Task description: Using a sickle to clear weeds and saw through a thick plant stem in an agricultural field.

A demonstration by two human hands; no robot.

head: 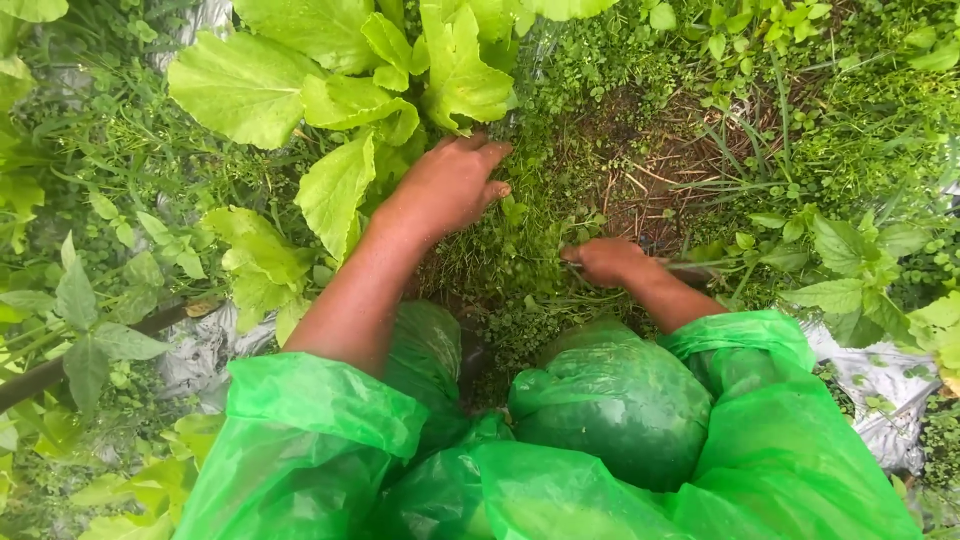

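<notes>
Crouching in the weeds, my left hand (450, 185) has its fingers curled down into the low weeds (520, 250) right under the big leaves (340, 90). My right hand (605, 260) is closed around a thin blade (690, 265), weeds at my fingertips.

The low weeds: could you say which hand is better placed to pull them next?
Right, probably: the right hand is closed down among the low weeds, while the left hand rests against the broad leaves.
</notes>
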